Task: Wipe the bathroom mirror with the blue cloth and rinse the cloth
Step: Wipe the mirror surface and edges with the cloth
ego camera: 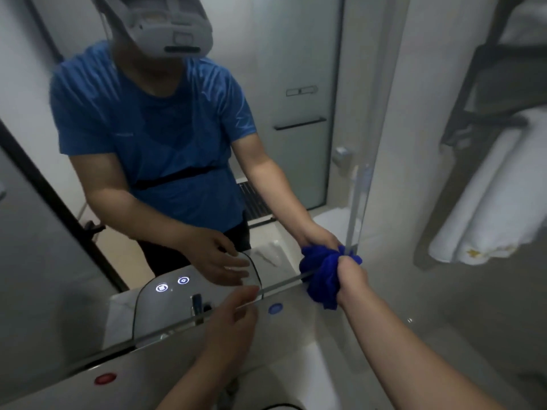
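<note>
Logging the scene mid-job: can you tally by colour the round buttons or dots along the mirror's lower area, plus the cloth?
Blue: 2, the blue cloth bunched in the right hand and a blue dot.
Red: 1, a red dot.
White lit: 2, touch icons and.
Total: 5.

Much of the blue cloth (321, 279) is hidden inside the closed right hand (352, 279), and its upper folds merge with their own reflection at the lower right corner of the mirror (281, 69). The fingertips of the left hand (233, 324) are smeared by motion blur. Both forearms are cut off by the bottom edge of the frame. The 2 lit symbols (172, 284) on the glass are too small to be read. The rolled white towels (491, 202) at right are blurred and clipped by the right edge. The basin (296, 380) is cut off at the bottom edge.
</note>
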Demonstrator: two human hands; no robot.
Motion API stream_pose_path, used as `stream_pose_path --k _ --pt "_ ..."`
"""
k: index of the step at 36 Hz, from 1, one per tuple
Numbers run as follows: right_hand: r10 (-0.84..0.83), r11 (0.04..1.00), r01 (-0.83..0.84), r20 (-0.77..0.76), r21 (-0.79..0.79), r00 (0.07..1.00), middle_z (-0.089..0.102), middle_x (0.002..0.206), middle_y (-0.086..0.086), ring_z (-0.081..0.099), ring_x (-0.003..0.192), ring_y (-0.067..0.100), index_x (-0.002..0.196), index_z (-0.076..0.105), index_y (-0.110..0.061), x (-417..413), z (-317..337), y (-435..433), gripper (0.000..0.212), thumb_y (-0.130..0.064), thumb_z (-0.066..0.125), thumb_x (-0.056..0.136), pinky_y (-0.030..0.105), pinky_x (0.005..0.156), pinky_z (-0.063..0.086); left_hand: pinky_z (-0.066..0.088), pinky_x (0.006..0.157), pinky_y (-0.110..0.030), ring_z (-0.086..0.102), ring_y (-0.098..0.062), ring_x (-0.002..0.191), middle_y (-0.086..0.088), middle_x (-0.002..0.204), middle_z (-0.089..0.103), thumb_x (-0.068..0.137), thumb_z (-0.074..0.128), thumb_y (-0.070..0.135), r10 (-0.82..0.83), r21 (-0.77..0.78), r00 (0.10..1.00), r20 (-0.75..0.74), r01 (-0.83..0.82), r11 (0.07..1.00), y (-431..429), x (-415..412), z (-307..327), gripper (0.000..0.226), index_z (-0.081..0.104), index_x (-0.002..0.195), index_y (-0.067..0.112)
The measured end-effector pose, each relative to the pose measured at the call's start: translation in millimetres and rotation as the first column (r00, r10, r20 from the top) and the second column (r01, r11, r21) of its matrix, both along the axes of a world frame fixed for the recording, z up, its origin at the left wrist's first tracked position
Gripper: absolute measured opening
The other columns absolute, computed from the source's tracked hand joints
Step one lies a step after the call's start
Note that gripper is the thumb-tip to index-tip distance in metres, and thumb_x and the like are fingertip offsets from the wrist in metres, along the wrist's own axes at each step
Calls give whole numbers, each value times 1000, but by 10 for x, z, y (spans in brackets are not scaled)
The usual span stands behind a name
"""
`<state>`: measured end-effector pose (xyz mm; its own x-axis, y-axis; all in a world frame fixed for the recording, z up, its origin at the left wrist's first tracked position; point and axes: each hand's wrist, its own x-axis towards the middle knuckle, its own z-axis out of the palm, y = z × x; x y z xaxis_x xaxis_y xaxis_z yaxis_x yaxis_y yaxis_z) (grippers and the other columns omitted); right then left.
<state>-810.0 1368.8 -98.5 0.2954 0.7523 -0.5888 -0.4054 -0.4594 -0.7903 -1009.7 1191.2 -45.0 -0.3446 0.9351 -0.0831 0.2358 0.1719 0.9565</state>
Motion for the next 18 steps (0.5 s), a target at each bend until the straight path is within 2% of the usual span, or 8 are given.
stream_pose_path --k 3,5,8,10,11,13,15,18 --pt "-14 999 8 142 46 990 69 97 8 66 93 32 124 64 -12 49 110 -72 40 1 61 86 34 85 50 44 65 1 60 26 85 18 118 66 104 58 5 -77 2 997 13 77 997 53 201 107 30 69 121 26" --pt "-18 997 4 166 83 986 66 98 7 67 98 35 127 58 -13 117 104 -96 46 1 63 83 37 88 51 45 59 -2 63 23 78 12 119 68 104 57 5 -80 28 996 30 79 997 73 315 202 27 69 122 23" --pt "-66 988 38 182 150 981 66 107 10 66 101 35 128 54 -15 190 243 -94 48 0 63 83 42 95 54 47 56 -6 67 11 72 7 113 72 103 60 11 -53 68 999 2 53 996 99 392 350 27 71 119 30" --pt "-130 961 63 241 268 962 67 106 11 67 97 33 118 55 -16 204 453 -67 40 -8 63 80 41 91 56 48 53 -14 65 2 58 2 108 74 101 63 12 -1 119 1000 -9 2 993 122 363 405 30 72 112 39" --pt "-179 933 59 313 356 933 68 100 10 69 95 34 110 56 -18 205 594 -39 34 -16 64 77 41 88 57 50 57 -18 64 1 60 4 112 73 101 64 15 18 150 999 -29 -13 989 137 333 410 31 73 110 43" --pt "-270 868 -3 476 497 837 69 96 9 69 95 35 103 56 -18 213 842 38 28 -25 63 77 49 91 58 59 74 -31 67 3 86 20 123 63 100 64 21 23 171 995 -99 -5 985 159 276 370 32 71 109 51" --pt "-307 805 -99 553 585 774 66 115 12 65 113 35 121 56 -16 198 1174 69 46 -27 61 76 54 105 52 59 91 -40 64 -2 109 31 126 54 100 63 23 26 167 989 -144 -2 986 184 235 323 32 69 115 51" --pt "-350 705 -225 606 672 714 50 150 5 47 143 23 155 39 -19 177 1734 -3 75 -22 67 86 40 124 36 55 92 -36 62 -10 113 25 122 55 101 59 14 60 172 979 -193 -27 985 244 195 254 37 67 119 45"
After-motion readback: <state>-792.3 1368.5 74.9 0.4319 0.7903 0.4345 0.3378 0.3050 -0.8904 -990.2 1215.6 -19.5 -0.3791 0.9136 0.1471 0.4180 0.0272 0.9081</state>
